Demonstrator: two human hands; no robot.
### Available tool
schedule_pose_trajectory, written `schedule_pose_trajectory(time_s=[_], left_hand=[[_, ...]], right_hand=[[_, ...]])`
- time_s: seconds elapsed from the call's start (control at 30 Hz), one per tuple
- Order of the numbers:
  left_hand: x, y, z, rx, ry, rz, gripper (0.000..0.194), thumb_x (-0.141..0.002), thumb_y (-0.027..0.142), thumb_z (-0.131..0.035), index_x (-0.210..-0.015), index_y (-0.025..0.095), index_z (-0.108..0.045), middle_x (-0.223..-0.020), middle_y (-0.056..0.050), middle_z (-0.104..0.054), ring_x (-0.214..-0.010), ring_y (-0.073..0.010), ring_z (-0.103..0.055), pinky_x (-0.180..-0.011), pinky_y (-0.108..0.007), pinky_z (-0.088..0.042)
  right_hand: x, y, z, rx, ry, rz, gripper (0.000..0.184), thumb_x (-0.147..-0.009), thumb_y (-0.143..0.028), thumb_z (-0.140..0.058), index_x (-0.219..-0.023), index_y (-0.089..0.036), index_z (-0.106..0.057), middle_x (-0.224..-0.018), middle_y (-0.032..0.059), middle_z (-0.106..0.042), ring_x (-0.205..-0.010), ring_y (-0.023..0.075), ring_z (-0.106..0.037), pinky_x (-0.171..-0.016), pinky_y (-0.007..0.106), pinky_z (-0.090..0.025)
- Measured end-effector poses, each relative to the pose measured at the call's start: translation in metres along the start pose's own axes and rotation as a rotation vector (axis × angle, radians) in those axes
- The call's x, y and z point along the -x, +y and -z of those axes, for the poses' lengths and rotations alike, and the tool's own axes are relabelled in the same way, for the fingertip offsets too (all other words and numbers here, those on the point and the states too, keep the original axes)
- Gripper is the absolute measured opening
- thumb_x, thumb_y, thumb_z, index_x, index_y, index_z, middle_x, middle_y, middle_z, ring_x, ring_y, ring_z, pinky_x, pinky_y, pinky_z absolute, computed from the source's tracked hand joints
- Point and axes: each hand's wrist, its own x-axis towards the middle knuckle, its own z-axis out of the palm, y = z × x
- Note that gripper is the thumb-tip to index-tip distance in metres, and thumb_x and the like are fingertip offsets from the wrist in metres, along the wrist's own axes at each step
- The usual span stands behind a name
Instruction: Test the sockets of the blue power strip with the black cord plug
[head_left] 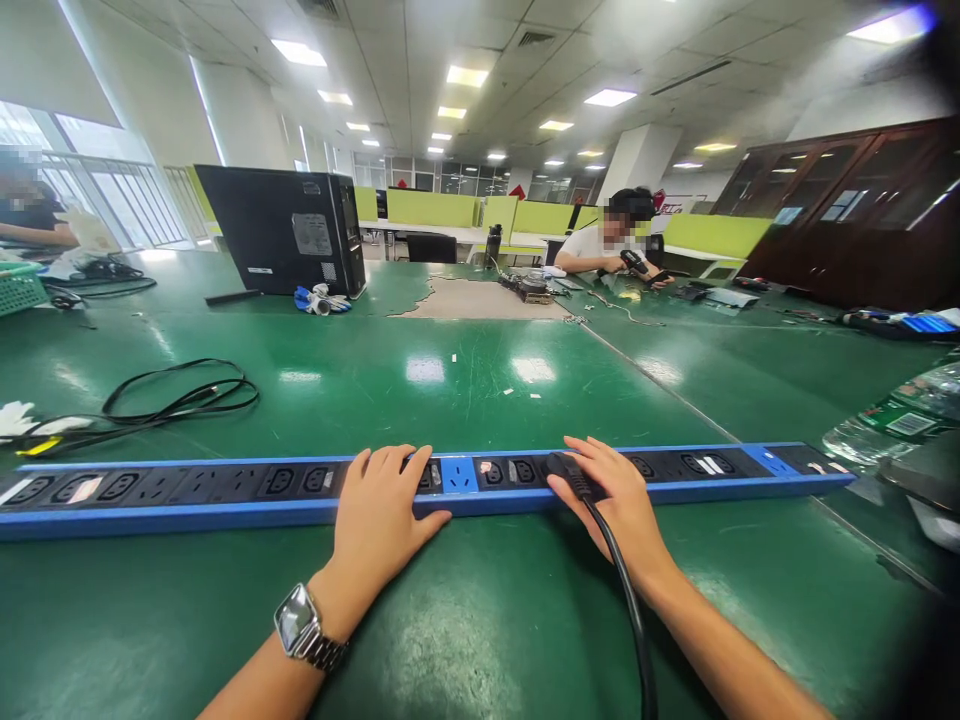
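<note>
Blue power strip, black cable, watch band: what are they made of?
Blue power strip: probably painted or anodised metal rails, smooth with satin sheen; socket inserts look like black moulded plastic.
Black cable: likely rubber or PVC sheath, smooth, curving.
Watch band: seemingly polished metal, given shiny links.

The left hand and right hand, at frame center, are bare, as are both forearms. At lower left, the left wrist carries a smartwatch: rounded-rectangular silver-toned case, reflective display, dark metal link band.

Pwr strip before PC
</note>
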Motion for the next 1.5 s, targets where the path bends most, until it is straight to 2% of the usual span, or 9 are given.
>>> schedule_pose_trajectory(time_s=[0.1,0.17,0.27,0.37,0.47,0.9,1.1,1.3,1.5], left_hand=[[0.000,0.001,0.000,0.007,-0.002,0.011,0.067,-0.073,0.044,-0.075,-0.131,0.020,-0.052,-0.124,-0.011,-0.063,-0.116,-0.0311,-0.055,-0.106,-0.052,-0.035],[0.000,0.002,0.000,0.013,0.005,0.015,0.070,-0.072,0.043,-0.076,-0.132,0.020,-0.051,-0.124,-0.011,-0.063,-0.116,-0.0308,-0.055,-0.106,-0.052,-0.035],[-0.001,0.002,0.001,0.017,0.014,0.020,0.070,-0.072,0.041,-0.076,-0.133,0.019,-0.050,-0.124,-0.011,-0.063,-0.115,-0.0305,-0.055,-0.105,-0.051,-0.035],[-0.001,0.002,0.001,0.027,0.017,0.017,0.069,-0.072,0.040,-0.076,-0.132,0.018,-0.051,-0.124,-0.011,-0.063,-0.114,-0.0303,-0.056,-0.104,-0.051,-0.037],[0.000,0.002,0.001,0.038,0.024,0.012,0.069,-0.072,0.040,-0.076,-0.132,0.018,-0.051,-0.124,-0.011,-0.063,-0.115,-0.0303,-0.055,-0.104,-0.051,-0.036],[-0.001,0.003,0.002,0.042,0.039,0.003,0.062,-0.075,0.039,-0.071,-0.130,0.018,-0.053,-0.122,-0.011,-0.064,-0.113,-0.0298,-0.056,-0.103,-0.051,-0.037],[0.000,0.002,0.001,0.052,0.034,0.015,0.064,-0.073,0.040,-0.074,-0.130,0.021,-0.052,-0.124,-0.010,-0.064,-0.114,-0.0296,-0.056,-0.105,-0.051,-0.036],[0.002,0.003,0.000,0.063,0.033,0.021,0.065,-0.073,0.042,-0.075,-0.130,0.022,-0.052,-0.124,-0.010,-0.063,-0.116,-0.0294,-0.055,-0.106,-0.051,-0.034],[0.001,0.003,0.001,0.071,0.037,0.021,0.066,-0.072,0.040,-0.076,-0.131,0.021,-0.052,-0.123,-0.011,-0.064,-0.114,-0.0301,-0.055,-0.104,-0.052,-0.036]], right_hand=[[-0.010,-0.027,0.004,-0.115,0.154,-0.135,0.033,-0.087,-0.052,-0.055,-0.098,-0.023,-0.068,-0.109,0.0082,-0.070,-0.107,0.0247,-0.061,-0.096,0.045,-0.047],[-0.017,-0.052,-0.002,-0.136,0.207,-0.122,0.028,-0.087,-0.047,-0.057,-0.097,-0.023,-0.067,-0.111,0.0079,-0.068,-0.107,0.0235,-0.059,-0.096,0.043,-0.046],[-0.020,-0.086,-0.023,-0.136,0.060,0.043,0.026,-0.081,-0.046,-0.065,-0.089,-0.021,-0.066,-0.109,0.0086,-0.068,-0.108,0.0262,-0.057,-0.097,0.047,-0.043],[-0.017,-0.100,-0.045,-0.122,-0.098,0.032,0.023,-0.082,-0.044,-0.064,-0.086,-0.022,-0.065,-0.108,0.0084,-0.069,-0.105,0.0268,-0.056,-0.093,0.047,-0.043],[-0.015,-0.101,-0.052,-0.076,-0.127,0.002,0.021,-0.082,-0.042,-0.064,-0.085,-0.021,-0.064,-0.108,0.0085,-0.069,-0.104,0.0269,-0.055,-0.091,0.046,-0.042],[-0.017,-0.106,-0.046,0.015,-0.154,0.039,0.017,-0.078,-0.037,-0.067,-0.082,-0.020,-0.064,-0.103,0.0063,-0.070,-0.099,0.0266,-0.055,-0.087,0.044,-0.041],[-0.022,-0.101,-0.041,0.040,-0.207,0.063,0.020,-0.083,-0.039,-0.062,-0.088,-0.020,-0.066,-0.103,0.0063,-0.071,-0.099,0.0265,-0.056,-0.088,0.043,-0.041],[-0.026,-0.095,-0.035,-0.012,-0.306,0.172,0.022,-0.089,-0.038,-0.056,-0.094,-0.021,-0.068,-0.102,0.0057,-0.072,-0.093,0.0234,-0.058,-0.085,0.038,-0.044],[-0.028,-0.100,-0.035,0.003,-0.350,0.152,0.019,-0.089,-0.034,-0.055,-0.093,-0.020,-0.067,-0.098,0.0059,-0.072,-0.091,0.0223,-0.061,-0.082,0.036,-0.047]])
